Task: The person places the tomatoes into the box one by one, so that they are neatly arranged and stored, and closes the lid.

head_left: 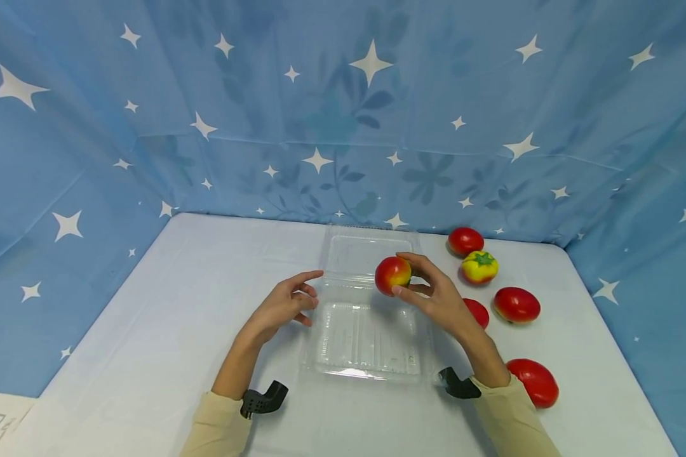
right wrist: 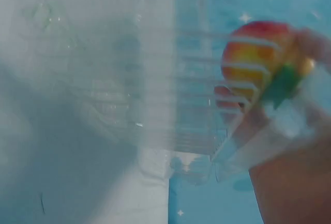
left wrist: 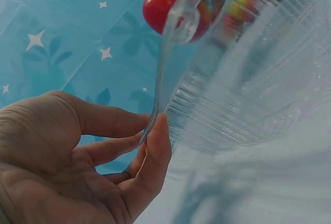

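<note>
Just right of the head view's centre, my right fingers (head_left: 422, 261) pinch a red-and-yellow fruit (head_left: 390, 275), probably light, firm and slick, best held round its sides, over the clear box (head_left: 343, 343), whose thin, likely bendy edge my left fingers (head_left: 303, 278) pinch.

held fruit (right wrist: 248, 56): blurred, right-wrist view | nearest fruit (head_left: 540, 381): partly hidden by sleeve (head_left: 505, 412)
</note>
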The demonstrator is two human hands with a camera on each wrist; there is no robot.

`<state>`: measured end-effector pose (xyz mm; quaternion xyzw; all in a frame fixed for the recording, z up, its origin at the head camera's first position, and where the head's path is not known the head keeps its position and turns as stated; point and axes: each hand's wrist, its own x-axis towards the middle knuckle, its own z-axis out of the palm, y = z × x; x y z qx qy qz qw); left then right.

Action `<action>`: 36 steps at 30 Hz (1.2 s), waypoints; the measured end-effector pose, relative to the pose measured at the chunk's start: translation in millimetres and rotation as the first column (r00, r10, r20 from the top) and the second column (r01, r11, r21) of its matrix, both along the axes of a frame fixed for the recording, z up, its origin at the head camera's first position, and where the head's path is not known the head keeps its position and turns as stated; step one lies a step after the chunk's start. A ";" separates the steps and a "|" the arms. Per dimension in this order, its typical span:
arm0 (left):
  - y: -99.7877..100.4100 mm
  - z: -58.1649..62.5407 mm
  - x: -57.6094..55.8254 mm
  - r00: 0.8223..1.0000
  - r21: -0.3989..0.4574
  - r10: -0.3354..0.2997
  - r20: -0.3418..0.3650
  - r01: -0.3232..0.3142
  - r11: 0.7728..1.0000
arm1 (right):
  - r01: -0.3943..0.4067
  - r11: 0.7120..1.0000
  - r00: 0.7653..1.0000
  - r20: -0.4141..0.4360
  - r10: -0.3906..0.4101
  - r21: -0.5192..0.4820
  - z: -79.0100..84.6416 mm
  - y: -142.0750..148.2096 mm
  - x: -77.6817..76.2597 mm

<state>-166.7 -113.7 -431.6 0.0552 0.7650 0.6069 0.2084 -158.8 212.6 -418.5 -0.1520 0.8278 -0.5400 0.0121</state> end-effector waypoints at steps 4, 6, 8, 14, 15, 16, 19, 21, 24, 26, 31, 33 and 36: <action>-0.7 -1.5 -0.8 1.000 0.008 0.002 -0.002 -0.002 1.000 | -0.005 1.000 1.000 -0.004 0.005 0.014 -1.6 -5.4 0.6; -0.8 -2.6 -1.3 1.000 0.011 0.004 -0.002 -0.004 1.000 | -0.005 1.000 1.000 -0.007 0.006 0.025 -2.5 -8.3 1.0; -0.9 -3.5 -1.5 1.000 0.012 0.007 -0.001 -0.007 1.000 | -0.004 0.999 1.000 -0.012 0.004 0.041 -3.0 -11.7 1.6; -0.6 -4.2 -1.3 1.000 0.020 0.016 0.002 -0.016 1.000 | -0.001 0.997 0.999 -0.034 0.004 0.072 -4.3 -20.2 3.2; -0.4 -4.1 -1.3 1.000 0.021 0.019 0.002 -0.020 1.000 | -0.002 0.997 0.999 -0.035 0.005 0.073 -4.3 -21.3 3.6; -0.2 -3.9 -1.3 1.000 0.022 0.023 0.001 -0.023 0.999 | -0.005 0.997 0.999 -0.035 0.007 0.073 -4.2 -22.5 4.0; 0.4 -3.7 -1.4 1.000 0.022 0.032 -0.002 -0.031 0.999 | -0.019 0.998 0.999 -0.036 0.022 0.067 -4.6 -26.0 4.5; 1.3 -4.3 -1.8 0.999 0.023 0.042 -0.006 -0.042 0.999 | -0.029 0.997 0.999 -0.033 0.031 0.066 -4.7 -28.6 5.0; 2.5 -6.2 -2.5 0.999 0.027 0.051 -0.014 -0.051 0.998 | -0.038 0.997 0.999 -0.021 0.040 0.064 -5.3 -32.1 6.0; 3.1 -7.6 -2.8 0.998 0.032 0.066 -0.020 -0.065 0.997 | -0.043 0.997 0.999 0.001 0.043 0.061 -5.4 -34.8 7.1; 4.4 -9.0 -2.8 0.995 0.045 0.098 -0.032 -0.096 0.994 | -0.043 0.997 0.998 0.037 0.041 0.058 -7.1 -41.9 7.5; 5.2 -9.0 -2.9 0.993 0.053 0.110 -0.030 -0.108 0.993 | -0.037 0.997 0.998 0.043 0.034 0.063 -7.3 -44.8 7.6; 6.3 -9.3 -3.2 0.992 0.057 0.121 -0.026 -0.120 0.991 | -0.023 0.997 0.998 0.053 0.019 0.070 -8.0 -48.3 8.6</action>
